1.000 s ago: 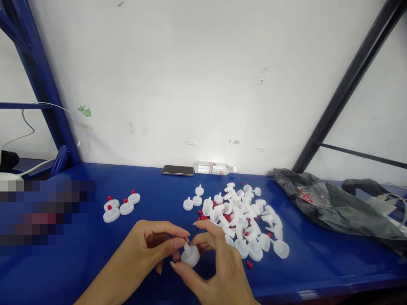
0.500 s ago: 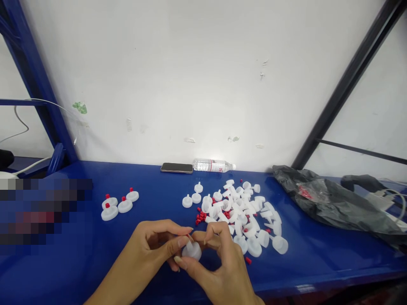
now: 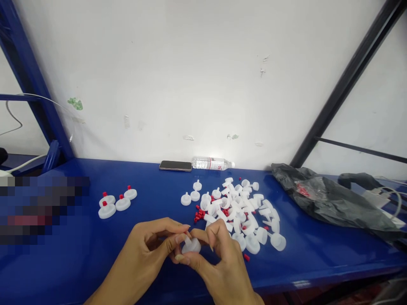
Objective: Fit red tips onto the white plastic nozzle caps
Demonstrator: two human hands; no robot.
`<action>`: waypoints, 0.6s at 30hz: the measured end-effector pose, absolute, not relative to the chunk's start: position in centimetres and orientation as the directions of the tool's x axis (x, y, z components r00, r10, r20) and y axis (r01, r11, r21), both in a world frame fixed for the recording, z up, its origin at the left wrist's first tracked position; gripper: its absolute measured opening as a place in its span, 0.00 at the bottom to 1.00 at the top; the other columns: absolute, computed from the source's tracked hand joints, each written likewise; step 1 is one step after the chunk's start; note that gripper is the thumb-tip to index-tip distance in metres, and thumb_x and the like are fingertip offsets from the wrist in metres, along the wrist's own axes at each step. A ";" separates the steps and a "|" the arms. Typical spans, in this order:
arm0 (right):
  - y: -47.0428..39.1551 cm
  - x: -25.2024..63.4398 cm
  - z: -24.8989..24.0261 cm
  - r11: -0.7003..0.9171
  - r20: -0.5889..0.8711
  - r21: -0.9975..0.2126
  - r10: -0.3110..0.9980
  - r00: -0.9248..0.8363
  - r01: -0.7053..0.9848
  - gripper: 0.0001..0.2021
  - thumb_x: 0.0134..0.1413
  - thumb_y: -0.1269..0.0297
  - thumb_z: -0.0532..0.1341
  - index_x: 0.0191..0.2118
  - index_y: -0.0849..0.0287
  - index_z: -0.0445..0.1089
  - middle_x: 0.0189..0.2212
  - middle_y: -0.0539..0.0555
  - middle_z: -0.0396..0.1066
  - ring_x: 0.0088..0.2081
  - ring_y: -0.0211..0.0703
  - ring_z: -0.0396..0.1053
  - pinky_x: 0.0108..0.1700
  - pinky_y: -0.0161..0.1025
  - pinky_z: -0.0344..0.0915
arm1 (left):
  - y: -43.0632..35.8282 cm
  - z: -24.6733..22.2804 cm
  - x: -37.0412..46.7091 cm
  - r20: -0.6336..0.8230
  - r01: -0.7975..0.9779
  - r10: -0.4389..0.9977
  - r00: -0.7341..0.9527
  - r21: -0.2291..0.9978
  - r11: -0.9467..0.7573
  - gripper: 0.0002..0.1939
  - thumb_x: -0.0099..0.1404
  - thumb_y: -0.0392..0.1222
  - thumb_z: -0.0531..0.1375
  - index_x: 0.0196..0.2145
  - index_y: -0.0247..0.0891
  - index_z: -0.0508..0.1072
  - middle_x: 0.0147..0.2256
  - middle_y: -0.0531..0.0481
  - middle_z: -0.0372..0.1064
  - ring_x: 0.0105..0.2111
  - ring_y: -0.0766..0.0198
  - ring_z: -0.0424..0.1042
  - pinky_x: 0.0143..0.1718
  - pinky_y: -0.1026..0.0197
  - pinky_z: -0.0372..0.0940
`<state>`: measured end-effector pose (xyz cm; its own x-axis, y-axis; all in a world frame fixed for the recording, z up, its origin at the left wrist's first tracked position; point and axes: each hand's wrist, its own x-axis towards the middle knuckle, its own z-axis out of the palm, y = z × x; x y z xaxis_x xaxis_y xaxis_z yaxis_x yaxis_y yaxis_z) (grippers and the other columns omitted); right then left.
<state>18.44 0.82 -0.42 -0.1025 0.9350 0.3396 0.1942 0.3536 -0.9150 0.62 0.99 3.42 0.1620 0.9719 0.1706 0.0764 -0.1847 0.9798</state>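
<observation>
Just above the front of the table, both hands meet around one white plastic nozzle cap [image 3: 191, 246], its spout tilted up and to the left. My right hand [image 3: 222, 262] grips the round base between thumb and fingers. At the spout tip, my left hand [image 3: 155, 241] is closed in a pinch; anything small between those fingertips is hidden. Right of my hands lies a heap of white nozzle caps [image 3: 252, 244] with small red tip caps [image 3: 199, 214] among them. Several nozzle caps with red tips [image 3: 107, 210] stand upright at the left.
A phone [image 3: 175, 165] and a clear bottle [image 3: 211, 163] lie along the wall on the blue table [image 3: 152, 182]. Three white nozzle caps [image 3: 186, 199] stand just left of the heap. A black plastic bag [image 3: 330, 203] covers the right side. One red tip cap [image 3: 246, 257] lies near the front edge.
The view has shifted slightly. Both hands stay around the same nozzle cap, with the left fingertips still at its spout and only small finger movements.
</observation>
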 end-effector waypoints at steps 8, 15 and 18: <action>1.2 18.1 0.6 0.357 0.358 -0.933 0.920 -0.162 -0.035 0.22 0.50 0.62 0.76 0.34 0.51 0.59 0.36 0.48 0.82 0.36 0.46 0.80 0.41 0.40 0.73 | 0.8 3.8 0.9 0.265 0.100 0.960 0.086 0.957 -0.273 0.09 0.63 0.48 0.68 0.32 0.40 0.84 0.31 0.48 0.80 0.31 0.62 0.78 0.31 0.69 0.72; 1.3 18.9 0.3 0.470 0.464 -0.879 0.881 -0.090 0.073 0.20 0.47 0.64 0.78 0.46 0.49 0.75 0.40 0.50 0.83 0.39 0.48 0.81 0.46 0.42 0.76 | 0.8 4.0 1.1 0.273 0.120 0.962 -0.016 0.956 -0.269 0.09 0.62 0.50 0.69 0.35 0.42 0.84 0.27 0.52 0.80 0.24 0.66 0.76 0.26 0.70 0.72; 1.4 19.3 -0.2 0.528 0.519 -0.831 0.849 -0.095 0.178 0.18 0.52 0.65 0.75 0.49 0.47 0.78 0.42 0.51 0.83 0.40 0.49 0.81 0.47 0.43 0.76 | 0.9 4.2 0.5 0.265 0.273 0.963 0.042 0.925 -0.266 0.12 0.65 0.51 0.67 0.41 0.43 0.84 0.33 0.51 0.81 0.22 0.67 0.74 0.23 0.70 0.71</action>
